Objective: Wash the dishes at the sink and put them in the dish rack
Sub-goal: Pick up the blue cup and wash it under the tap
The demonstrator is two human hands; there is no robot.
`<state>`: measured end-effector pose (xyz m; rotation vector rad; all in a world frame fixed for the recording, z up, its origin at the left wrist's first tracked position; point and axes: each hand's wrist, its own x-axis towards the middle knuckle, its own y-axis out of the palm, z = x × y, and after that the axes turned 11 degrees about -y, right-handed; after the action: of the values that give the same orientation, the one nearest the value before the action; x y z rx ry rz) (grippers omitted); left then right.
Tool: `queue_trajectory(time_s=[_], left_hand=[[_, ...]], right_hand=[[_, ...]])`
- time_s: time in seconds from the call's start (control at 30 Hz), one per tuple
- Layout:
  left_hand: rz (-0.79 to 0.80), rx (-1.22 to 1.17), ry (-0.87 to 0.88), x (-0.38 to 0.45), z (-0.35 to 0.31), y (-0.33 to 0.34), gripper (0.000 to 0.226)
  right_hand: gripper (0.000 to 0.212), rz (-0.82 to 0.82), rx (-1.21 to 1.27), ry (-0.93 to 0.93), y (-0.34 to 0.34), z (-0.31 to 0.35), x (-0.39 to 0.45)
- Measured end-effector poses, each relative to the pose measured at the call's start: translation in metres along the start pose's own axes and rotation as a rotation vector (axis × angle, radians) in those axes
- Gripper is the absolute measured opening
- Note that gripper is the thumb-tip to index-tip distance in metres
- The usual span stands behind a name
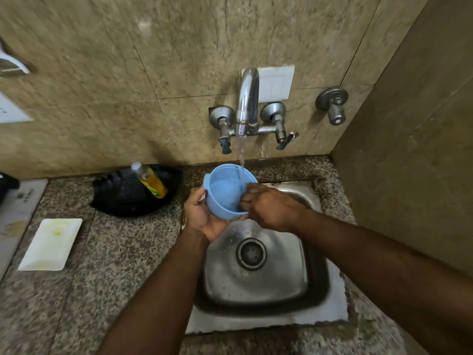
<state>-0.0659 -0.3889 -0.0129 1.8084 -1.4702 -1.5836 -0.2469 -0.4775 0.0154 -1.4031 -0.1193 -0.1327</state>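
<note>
A light blue plastic bowl [225, 190] with small side handles is held over the steel sink [256, 285], tilted toward me. Water streams from the chrome tap [247, 103] into its far rim. My left hand [202, 213] cups the bowl from below and from the left. My right hand [268, 208] grips its right rim, fingers reaching inside the bowl. A dirty white rectangular plate [51, 243] with yellow stains lies on the counter at the left. A black dish rack [128, 198] sits behind it against the wall.
A yellow dish-soap bottle [151, 181] lies in the black rack. The sink's drain [251, 253] is uncovered. Two tap valves flank the spout, and another valve [332, 105] is on the wall at the right. A side wall closes the right of the granite counter [115, 265].
</note>
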Motion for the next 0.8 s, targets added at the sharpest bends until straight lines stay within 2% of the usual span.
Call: queue_trajectory(time_s=[0.1, 0.17, 0.27, 0.33, 0.43, 0.53, 0.67, 0.73, 0.8], left_hand=[[-0.025, -0.033, 0.096, 0.001, 0.005, -0.003, 0.082], [-0.043, 0.003, 0.031, 0.0, 0.007, 0.004, 0.073], [-0.06, 0.045, -0.088, -0.001, 0.002, 0.005, 0.068], [-0.084, 0.072, -0.083, -0.002, -0.002, 0.003, 0.066], [-0.019, 0.046, -0.033, -0.001, -0.001, -0.002, 0.069], [-0.007, 0.059, 0.012, 0.002, 0.006, -0.002, 0.058], [-0.01, 0.064, -0.087, 0.003, 0.007, 0.005, 0.068], [-0.048, 0.077, -0.122, 0.005, 0.005, 0.004, 0.071], [-0.05, 0.063, -0.096, 0.005, 0.008, 0.008, 0.066]], right_hand=[[0.019, -0.06, 0.125, 0.098, 0.011, 0.015, 0.009], [0.023, -0.046, 0.138, 0.058, 0.011, 0.016, 0.007], [0.024, 0.072, 0.05, -0.081, 0.001, 0.008, 0.0], [0.028, 0.105, 0.023, -0.081, -0.004, 0.003, -0.003], [0.022, 0.058, 0.09, 0.053, 0.0, 0.009, 0.004], [0.041, -0.011, 0.218, 0.174, 0.002, 0.016, 0.013], [0.043, 0.013, 0.097, 0.027, -0.001, 0.003, 0.002], [0.039, 0.037, 0.068, 0.018, -0.001, -0.007, -0.004], [0.047, 0.05, 0.088, 0.059, 0.005, -0.006, -0.002]])
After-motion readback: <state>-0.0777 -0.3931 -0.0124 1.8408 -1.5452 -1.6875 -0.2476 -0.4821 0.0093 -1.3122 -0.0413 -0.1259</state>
